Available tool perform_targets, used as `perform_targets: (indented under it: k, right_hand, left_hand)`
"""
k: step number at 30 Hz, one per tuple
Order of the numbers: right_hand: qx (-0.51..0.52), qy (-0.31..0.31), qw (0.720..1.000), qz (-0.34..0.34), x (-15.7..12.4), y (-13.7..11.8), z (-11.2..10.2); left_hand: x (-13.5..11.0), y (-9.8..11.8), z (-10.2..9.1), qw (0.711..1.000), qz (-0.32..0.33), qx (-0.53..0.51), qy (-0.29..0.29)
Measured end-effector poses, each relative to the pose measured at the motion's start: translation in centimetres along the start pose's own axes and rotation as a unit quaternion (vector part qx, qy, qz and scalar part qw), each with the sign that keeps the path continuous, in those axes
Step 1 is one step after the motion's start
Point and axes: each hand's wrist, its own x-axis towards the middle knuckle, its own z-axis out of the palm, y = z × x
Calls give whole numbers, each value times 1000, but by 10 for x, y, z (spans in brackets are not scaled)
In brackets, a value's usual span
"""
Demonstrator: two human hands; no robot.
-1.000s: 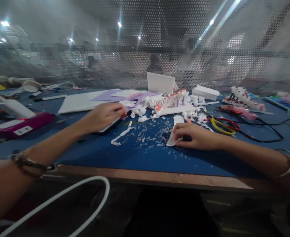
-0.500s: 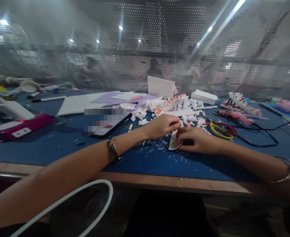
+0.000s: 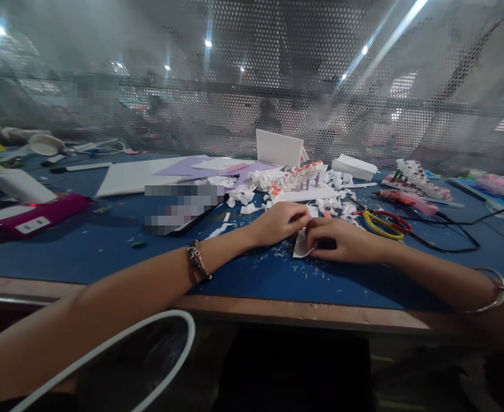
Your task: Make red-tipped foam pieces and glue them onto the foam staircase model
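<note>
My left hand (image 3: 278,223) and my right hand (image 3: 342,240) meet above the table in front of me. A small white piece of paper (image 3: 300,247) lies under the right fingers, which are curled down and pinch it. The left fingers are bent in against the right fingertips at the paper's far end; what they grip, if anything, is hidden. Thin white shavings (image 3: 273,260) are scattered around both hands. Just beyond them stands a white model (image 3: 299,177) with red dots and purple posts on a white base, among crumpled white scraps (image 3: 241,194).
A phone (image 3: 187,214) lies left of my hands, near white and purple sheets (image 3: 136,174). Right are red and yellow-handled scissors (image 3: 385,224), a pink corded tool (image 3: 415,201) and another dotted model (image 3: 419,178). A magenta power strip (image 3: 58,209) lies far left. A white cable (image 3: 187,343) loops below the table edge.
The view has shifted slightly. My left fingers have come down a little closer to the right fingertips. The paper stays under the right hand.
</note>
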Motion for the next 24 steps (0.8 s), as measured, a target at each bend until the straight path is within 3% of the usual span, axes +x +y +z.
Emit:
perform_targets:
  k: [11,24]
  right_hand:
    - [6,0,1000,-4,-2,-2,-4]
    - [19,3,1000,-2,-2,-4,-4]
  left_hand:
    - [-1,-1,-4,1000,13,7,-11]
    - [-4,-8,-8,993,25,19,-114]
